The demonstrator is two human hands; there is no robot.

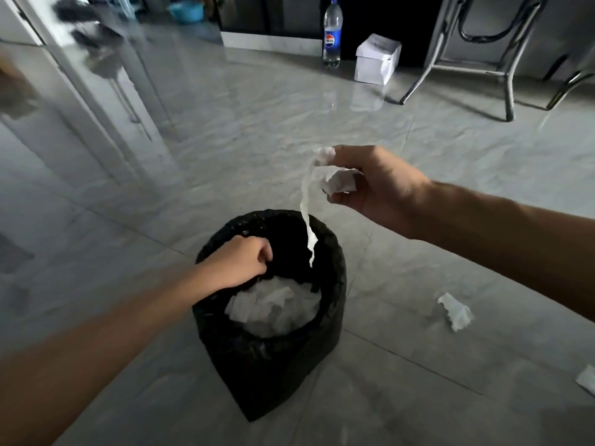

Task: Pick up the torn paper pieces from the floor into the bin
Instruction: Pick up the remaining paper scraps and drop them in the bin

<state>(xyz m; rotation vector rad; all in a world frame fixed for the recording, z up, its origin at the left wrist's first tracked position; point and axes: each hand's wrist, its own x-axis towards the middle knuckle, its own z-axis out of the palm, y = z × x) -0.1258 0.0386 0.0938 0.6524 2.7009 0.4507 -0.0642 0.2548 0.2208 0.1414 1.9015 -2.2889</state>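
A bin lined with a black bag [277, 355] stands on the grey tiled floor in the middle, with white torn paper [267, 305] lying inside. My left hand [238, 262] grips the bag's left rim with curled fingers. My right hand [373, 185] is above and to the right of the bin and holds a bunch of torn paper pieces [335, 181]; a long strip [309, 226] hangs from them over the bin's opening. One crumpled torn piece [455, 310] lies on the floor right of the bin. Another scrap [587, 379] shows at the right edge.
A Pepsi bottle [332, 33] and a white cardboard box [377, 59] stand on the floor at the back. Metal chair legs [505, 75] are at the back right. A door frame [64, 59] runs along the left, and a blue basin [186, 11] sits far back.
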